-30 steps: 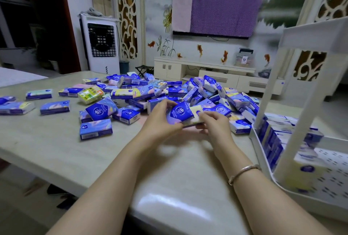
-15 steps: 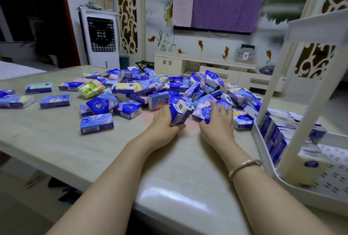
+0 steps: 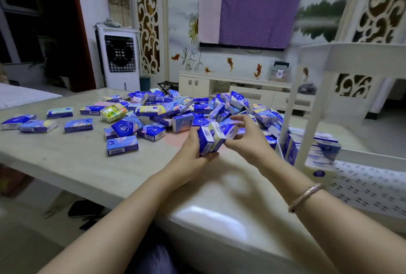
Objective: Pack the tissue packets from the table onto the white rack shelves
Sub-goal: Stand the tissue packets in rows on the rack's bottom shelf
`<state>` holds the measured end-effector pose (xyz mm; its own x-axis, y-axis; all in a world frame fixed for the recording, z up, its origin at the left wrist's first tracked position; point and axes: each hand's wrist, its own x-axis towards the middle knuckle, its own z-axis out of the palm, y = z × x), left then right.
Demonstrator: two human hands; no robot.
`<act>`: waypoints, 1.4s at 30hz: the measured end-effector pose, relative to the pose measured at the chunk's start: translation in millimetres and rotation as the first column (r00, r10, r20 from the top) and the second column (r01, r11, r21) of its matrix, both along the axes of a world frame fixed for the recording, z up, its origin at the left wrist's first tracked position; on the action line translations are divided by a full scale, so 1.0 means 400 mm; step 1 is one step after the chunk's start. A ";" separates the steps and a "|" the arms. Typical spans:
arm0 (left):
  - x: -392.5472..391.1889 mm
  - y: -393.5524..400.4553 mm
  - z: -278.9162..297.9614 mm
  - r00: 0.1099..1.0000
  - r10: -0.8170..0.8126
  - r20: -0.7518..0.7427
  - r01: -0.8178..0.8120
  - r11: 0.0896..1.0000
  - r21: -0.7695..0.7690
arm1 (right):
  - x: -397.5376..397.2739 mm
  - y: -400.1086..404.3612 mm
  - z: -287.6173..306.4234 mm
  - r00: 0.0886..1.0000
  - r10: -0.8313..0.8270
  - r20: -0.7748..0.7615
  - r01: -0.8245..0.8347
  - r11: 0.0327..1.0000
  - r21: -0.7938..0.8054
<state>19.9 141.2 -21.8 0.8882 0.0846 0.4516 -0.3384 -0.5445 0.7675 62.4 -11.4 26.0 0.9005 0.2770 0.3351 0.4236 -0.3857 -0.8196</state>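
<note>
Both hands were lifted just above the surface (image 3: 72,164), holding a small bunch of tissue packets (image 3: 214,138) between them. Left hand (image 3: 193,150) cupped the bunch from the near-left side, fingers curled under and round the two upright packets. Right hand (image 3: 246,139) pinched the rightmost packet of the bunch w/ thumb and lower fingers; its upper fingers were spread above, blurred, so exact grip there couldn't be told. A bracelet (image 3: 305,196) sat on the right wrist.

Vs. half a sec earlier: then both hands were down at the near edge of the pile, left against one upright packet, right flat on top of packets beside it. Now the hands had closed toward each other and risen, w/ approx. three packets gathered side by side on edge. Vs. a sec earlier the packets were held flat & low; now they stood upright.

Main pile of packets (image 3: 219,106) lay on the surface behind the hands, w/ loose ones scattered to the left, incl. a single blue packet (image 3: 122,145) near the front and a yellow-green packet (image 3: 114,112) further back. White rack (image 3: 312,106) stood at the right edge of the surface; its lower shelf (image 3: 373,188) already held a row of packets (image 3: 307,148) standing on edge at the near-left end. Rest of pile looked unchanged.
</note>
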 end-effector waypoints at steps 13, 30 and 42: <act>-0.174 -0.146 0.188 0.966 -0.094 0.242 0.060 0.988 0.145 | -0.220 -0.204 0.157 0.955 0.294 -0.036 -0.251 0.868 0.429; -0.142 -0.443 0.230 0.892 -0.162 0.422 0.015 0.944 0.330 | -0.267 -0.454 0.187 0.982 0.183 -0.041 -0.148 0.892 0.428; -0.029 -0.579 0.194 0.953 -0.261 0.154 0.207 0.932 0.298 | -0.138 -0.561 0.120 0.990 -0.031 -0.135 0.089 0.889 0.449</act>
<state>8.2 -90.5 55.8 0.7640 -0.2666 0.5875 -0.6048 -0.6129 0.5084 7.1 -235.7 73.9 0.9520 0.0650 0.2990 0.2984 0.0184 -0.9543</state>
